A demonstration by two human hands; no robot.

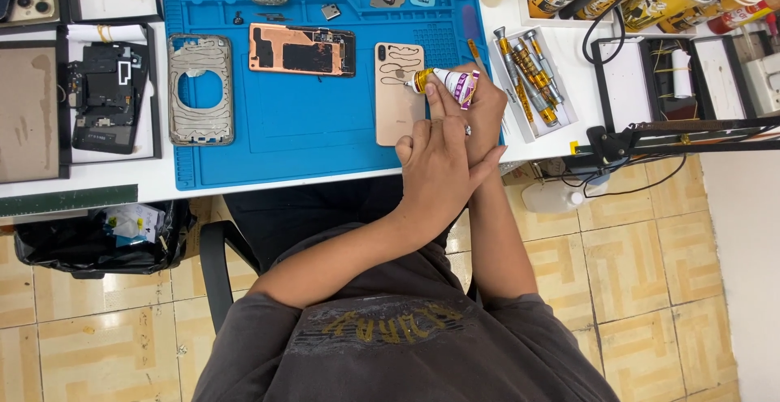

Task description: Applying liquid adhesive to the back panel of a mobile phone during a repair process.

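Just right of the frame's centre, the right hand [479, 110] is closed around a small glue tube [443, 84], its gold nozzle pointing left and resting at the upper part of a gold phone back cover [396, 101] that lies on the right portion of the blue work mat [325, 138]. The left hand [435, 162] lies over the right one, its fingers curled, one fingertip on the tube and another at the cover's edge; it grips nothing of its own. Thin wavy glue lines already cross the cover's top. To lay a good bead, I judge a light, even squeeze is wanted, with the nozzle close to the surface and near the rim, and the cover pinned flat. A bare metal frame [201, 89] and a copper-coloured panel [302, 49] wait at the mat's left and centre.
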